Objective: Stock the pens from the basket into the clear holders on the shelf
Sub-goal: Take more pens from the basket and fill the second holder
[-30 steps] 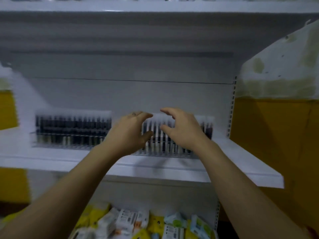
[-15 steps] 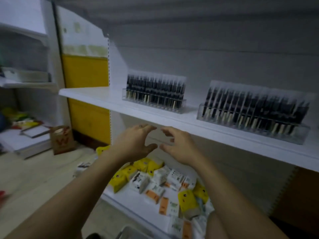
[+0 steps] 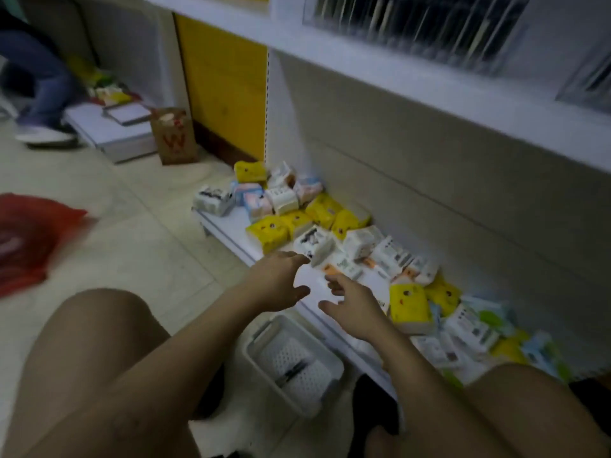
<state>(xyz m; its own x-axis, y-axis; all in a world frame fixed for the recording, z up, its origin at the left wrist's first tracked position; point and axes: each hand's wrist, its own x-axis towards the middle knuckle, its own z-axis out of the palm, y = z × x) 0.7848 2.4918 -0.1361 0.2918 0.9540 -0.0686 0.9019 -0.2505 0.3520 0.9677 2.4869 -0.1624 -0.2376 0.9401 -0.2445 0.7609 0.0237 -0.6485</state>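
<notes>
Floor basket [image 3: 256, 357] holds few flat-lying pens [image 3: 292, 371]; my left hand [image 3: 279, 280] and right hand [image 3: 352, 310], spread, empty, could fumble them.

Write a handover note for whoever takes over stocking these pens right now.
The left hand is open and empty, hovering just past the basket; the right hand likewise.
The basket sits on the floor between the knees with a few pens in it.
The clear holders on the shelf above already hold rows of pens.
Left: grab the basket's pens and slot them in.
</notes>
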